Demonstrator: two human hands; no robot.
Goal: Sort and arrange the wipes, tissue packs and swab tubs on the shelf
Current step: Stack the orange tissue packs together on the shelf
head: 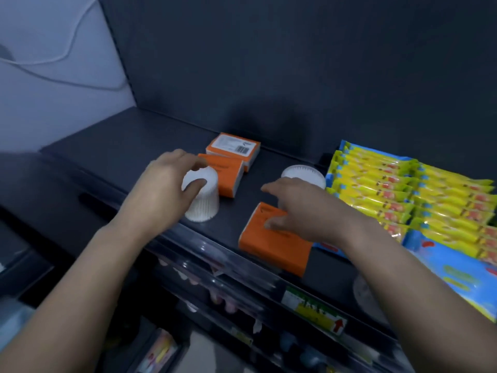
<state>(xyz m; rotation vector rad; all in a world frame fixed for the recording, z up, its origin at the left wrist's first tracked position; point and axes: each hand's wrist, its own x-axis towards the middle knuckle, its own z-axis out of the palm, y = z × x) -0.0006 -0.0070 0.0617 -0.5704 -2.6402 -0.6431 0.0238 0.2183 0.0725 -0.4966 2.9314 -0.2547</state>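
Note:
My left hand (164,184) grips a white swab tub (204,200) that stands on the dark shelf (107,146), thumb on its front and fingers over its top. My right hand (293,208) lies with spread fingers on an orange tissue pack (271,246) at the shelf's front edge. Two more orange tissue packs sit behind, one (231,179) right beside the held tub and one (234,148) near the back wall. A second swab tub (302,173) stands just beyond my right hand's fingers.
Rows of yellow wipe packs (403,192) fill the shelf's right side, with blue packs (457,275) in front of them. A yellow price label (314,308) sits on the shelf's front rail. Lower shelves hold blurred goods. The shelf's left part is bare.

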